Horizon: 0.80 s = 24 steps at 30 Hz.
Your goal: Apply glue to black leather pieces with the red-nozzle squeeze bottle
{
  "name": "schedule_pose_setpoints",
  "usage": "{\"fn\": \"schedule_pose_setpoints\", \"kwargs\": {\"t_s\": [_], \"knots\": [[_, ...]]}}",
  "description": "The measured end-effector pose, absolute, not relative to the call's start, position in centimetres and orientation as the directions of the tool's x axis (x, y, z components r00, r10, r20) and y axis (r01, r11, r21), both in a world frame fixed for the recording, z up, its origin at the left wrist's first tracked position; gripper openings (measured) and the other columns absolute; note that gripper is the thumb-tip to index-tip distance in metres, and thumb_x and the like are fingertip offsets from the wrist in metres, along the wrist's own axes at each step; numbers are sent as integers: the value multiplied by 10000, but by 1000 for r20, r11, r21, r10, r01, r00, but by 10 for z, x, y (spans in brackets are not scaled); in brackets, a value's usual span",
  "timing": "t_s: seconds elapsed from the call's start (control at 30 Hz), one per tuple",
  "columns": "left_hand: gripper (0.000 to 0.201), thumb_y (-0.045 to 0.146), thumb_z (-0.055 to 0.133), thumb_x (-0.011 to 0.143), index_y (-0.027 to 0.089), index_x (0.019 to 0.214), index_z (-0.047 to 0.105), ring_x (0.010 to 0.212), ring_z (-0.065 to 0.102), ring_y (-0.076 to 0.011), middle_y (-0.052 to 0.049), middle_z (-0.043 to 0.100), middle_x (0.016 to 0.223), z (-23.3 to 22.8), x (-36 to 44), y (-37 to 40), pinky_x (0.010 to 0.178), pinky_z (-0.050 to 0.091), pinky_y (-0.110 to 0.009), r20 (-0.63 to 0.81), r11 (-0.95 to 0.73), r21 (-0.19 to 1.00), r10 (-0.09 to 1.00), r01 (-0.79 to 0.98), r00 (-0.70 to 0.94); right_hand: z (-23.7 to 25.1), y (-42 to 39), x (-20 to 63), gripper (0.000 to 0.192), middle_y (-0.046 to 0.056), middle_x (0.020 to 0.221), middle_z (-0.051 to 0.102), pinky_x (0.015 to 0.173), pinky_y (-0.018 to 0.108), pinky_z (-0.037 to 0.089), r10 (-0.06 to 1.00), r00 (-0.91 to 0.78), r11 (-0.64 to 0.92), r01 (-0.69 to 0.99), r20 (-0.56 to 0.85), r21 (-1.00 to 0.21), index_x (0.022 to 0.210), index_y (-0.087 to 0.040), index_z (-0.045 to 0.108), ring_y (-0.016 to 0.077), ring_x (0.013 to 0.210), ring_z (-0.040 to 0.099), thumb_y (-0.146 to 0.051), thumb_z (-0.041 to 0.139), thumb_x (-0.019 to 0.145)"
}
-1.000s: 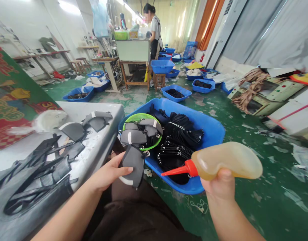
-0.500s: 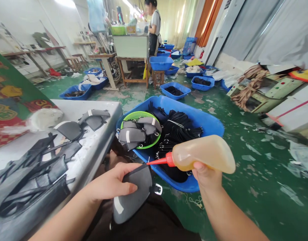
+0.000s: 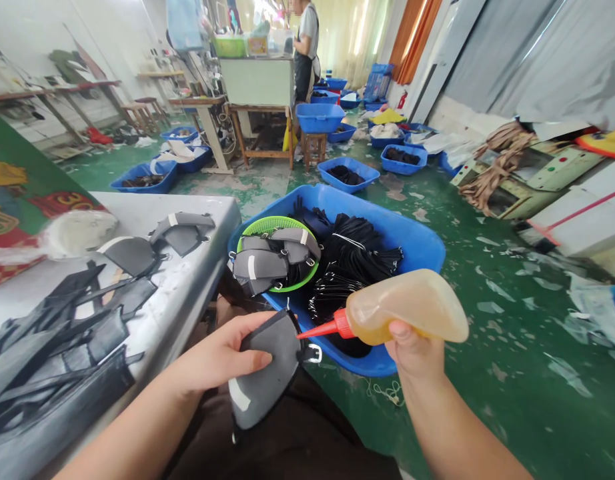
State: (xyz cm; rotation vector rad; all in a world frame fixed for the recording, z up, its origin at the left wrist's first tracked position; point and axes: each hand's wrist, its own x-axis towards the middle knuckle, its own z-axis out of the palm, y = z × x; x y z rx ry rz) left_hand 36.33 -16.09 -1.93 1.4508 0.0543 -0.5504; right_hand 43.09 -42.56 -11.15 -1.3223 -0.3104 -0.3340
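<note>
The left hand (image 3: 222,357) grips a curved grey shoe-upper piece (image 3: 267,370) over the lap, thumb pressed on its near face and the other fingers wrapped behind, so the piece hangs from the fingertips with its white stripe at the bottom and a small metal buckle (image 3: 313,353) jutting off the edge farthest from the thumb. The right hand (image 3: 412,350) is clenched around the underside of a soft squeeze bottle (image 3: 407,307) of amber glue, whose red nozzle (image 3: 321,328) meets the upper edge of the piece just beyond the left fingertips. With the nozzle so near the thumb, too hard a squeeze would likely flood the edge and run onto the fingers or drip onto the dark trousers (image 3: 297,440) below. The piece is held only at one side, so nozzle pressure could swing it away and smear the line. A stray drop past the edge could fall into the blue tub (image 3: 417,247) of black straps just ahead of both hands.
</note>
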Motion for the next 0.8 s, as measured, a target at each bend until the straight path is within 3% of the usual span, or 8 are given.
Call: {"fn": "schedule_pose_setpoints", "kwargs": {"t_s": [0.13,0.4,0.57,0.8], "knots": [[368,154,713,638,188,1004,706,666,667,-225,-92,721,813,-21,364,-162,560,518,-270,-383,116,898,-265,423,885,-110,-426,428,334,62,800,687,670,389,565,-93,920,193,392,381,-900,847,-210,688,238,735,655,-508,702,696],[385,153,740,620,180,1002,705,616,660,-210,-88,714,772,-24,364,-165,523,523,-264,-394,235,869,-203,435,897,-84,-412,424,280,3,602,647,570,343,576,-156,856,206,516,493,-831,905,-250,675,206,572,648,-467,698,729],[394,140,767,586,184,974,709,590,668,-205,-81,724,759,-29,364,-168,519,531,-260,-420,373,817,-137,440,897,-85,-405,419,307,12,651,661,539,377,575,-210,834,185,546,510,-817,954,-278,658,231,591,658,-514,651,758],[412,143,802,513,194,914,724,539,659,-183,-63,724,706,-27,367,-172,477,525,-233,-461,476,765,-67,434,885,-115,-415,416,383,32,832,687,652,387,566,-204,834,121,541,512,-833,1077,-303,596,251,740,671,-555,593,788]]}}
